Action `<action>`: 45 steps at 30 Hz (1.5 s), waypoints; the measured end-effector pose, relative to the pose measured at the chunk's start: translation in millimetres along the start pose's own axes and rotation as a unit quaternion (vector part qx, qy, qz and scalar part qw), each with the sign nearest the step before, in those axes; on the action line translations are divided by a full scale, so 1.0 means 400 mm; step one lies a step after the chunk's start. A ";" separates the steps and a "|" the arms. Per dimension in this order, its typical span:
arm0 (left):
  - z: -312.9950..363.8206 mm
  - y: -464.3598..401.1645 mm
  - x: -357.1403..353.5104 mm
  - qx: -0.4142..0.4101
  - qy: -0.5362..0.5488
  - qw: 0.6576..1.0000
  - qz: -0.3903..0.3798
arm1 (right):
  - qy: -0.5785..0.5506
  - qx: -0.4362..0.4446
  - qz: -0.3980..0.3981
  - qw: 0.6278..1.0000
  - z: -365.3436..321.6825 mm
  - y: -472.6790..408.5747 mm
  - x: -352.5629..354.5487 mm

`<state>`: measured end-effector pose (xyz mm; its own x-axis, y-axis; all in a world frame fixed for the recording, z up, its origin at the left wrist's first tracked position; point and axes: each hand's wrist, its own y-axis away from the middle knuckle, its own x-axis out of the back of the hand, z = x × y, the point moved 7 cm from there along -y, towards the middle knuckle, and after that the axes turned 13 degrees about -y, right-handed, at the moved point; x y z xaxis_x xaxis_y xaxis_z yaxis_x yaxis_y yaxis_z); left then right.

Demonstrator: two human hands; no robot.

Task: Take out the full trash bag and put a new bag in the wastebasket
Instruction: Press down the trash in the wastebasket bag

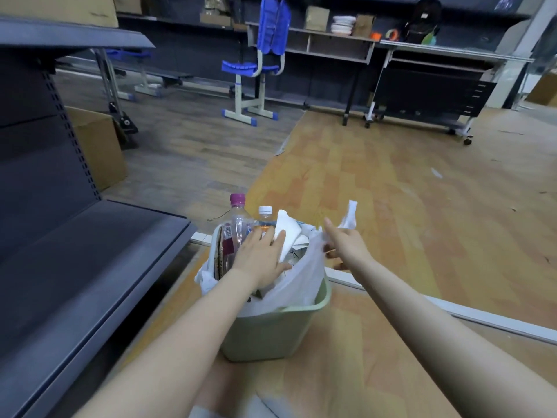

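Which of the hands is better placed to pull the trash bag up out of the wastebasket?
Probably the right hand: it already pinches the trash bag edge above the wastebasket rim. The left hand lies flat on the trash, gripping nothing.

Storeroom or workshop space.
Dark metal shelving point(75, 251) at nine o'clock, cardboard boxes point(99, 146), a blue chair point(259, 64) at twelve, cluttered workbenches point(422, 52) at one o'clock.

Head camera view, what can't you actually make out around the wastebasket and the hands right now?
- Head view: trash beneath the left hand, covered by the hand and the crumpled paper.
- Right hand fingertips on the trash bag: motion-blurred, grip unclear.
- Labels on the two bottles: too small and blurred.
- Wastebasket far rim: hidden by bag and trash.
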<state>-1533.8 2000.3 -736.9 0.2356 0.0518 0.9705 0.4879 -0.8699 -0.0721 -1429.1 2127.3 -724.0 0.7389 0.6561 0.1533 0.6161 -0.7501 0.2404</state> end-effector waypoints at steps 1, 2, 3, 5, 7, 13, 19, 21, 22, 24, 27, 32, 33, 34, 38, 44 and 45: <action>-0.008 0.003 0.000 0.003 0.000 1.000 -0.004 | -0.006 0.016 0.034 0.999 0.007 -0.025 0.015; -0.016 0.005 0.004 0.006 0.003 1.000 -0.009 | -0.023 0.009 0.073 0.997 0.017 -0.040 0.030; -0.023 0.007 0.011 0.010 0.013 1.000 -0.013 | -0.049 -0.015 0.101 0.994 0.041 -0.060 0.042; -0.031 0.012 0.034 0.015 0.045 0.999 -0.007 | -0.107 -0.077 0.122 0.984 0.089 -0.081 0.045; -0.037 0.019 0.057 0.016 0.075 0.997 0.009 | -0.159 -0.082 0.106 0.978 0.103 -0.105 0.034; -0.056 0.028 0.024 0.050 0.172 0.983 -0.026 | -0.194 -0.082 0.113 0.971 0.074 -0.193 -0.006; -0.057 0.028 -0.002 0.022 0.157 0.986 -0.045 | -0.088 -0.069 0.198 0.974 -0.003 -0.243 0.020; -0.059 0.027 0.000 0.019 0.151 0.988 -0.038 | -0.059 -0.038 0.187 0.980 -0.048 -0.252 0.000; -0.059 0.026 0.000 0.017 0.147 0.988 -0.035 | -0.054 -0.016 0.178 0.982 -0.069 -0.252 -0.016; -0.061 0.026 0.000 0.014 0.137 0.990 -0.030 | -0.041 0.025 0.147 0.988 -0.104 -0.250 -0.058; -0.060 0.029 -0.001 0.013 0.130 0.991 -0.030 | -0.025 0.072 0.093 0.993 -0.155 -0.223 -0.124; -0.065 0.032 -0.008 0.013 0.128 0.991 -0.026 | 0.025 0.160 -0.081 0.983 -0.219 -0.098 -0.218; -0.064 0.032 -0.010 0.012 0.127 0.992 -0.025 | 0.068 0.171 -0.128 0.974 -0.215 -0.071 -0.222; -0.062 0.032 -0.009 0.011 0.127 0.992 -0.024 | 0.108 0.173 -0.180 0.962 -0.206 -0.053 -0.220; -0.055 0.032 -0.003 0.010 0.134 0.991 -0.014 | 0.053 0.112 -0.260 0.958 -0.236 -0.027 -0.149; -0.060 0.034 -0.003 0.013 0.153 0.988 -0.004 | 0.201 -0.028 -0.053 0.978 -0.271 -0.147 -0.140; -0.061 0.033 -0.003 0.012 0.155 0.988 -0.007 | 0.255 -0.065 -0.076 0.962 -0.257 -0.150 -0.175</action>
<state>-1548.2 1976.6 -733.2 -0.0385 -0.0926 0.9950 0.5101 -0.8580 -0.0601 -1545.8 2134.8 -650.5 0.3928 0.7376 0.5492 0.6421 -0.6475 0.4104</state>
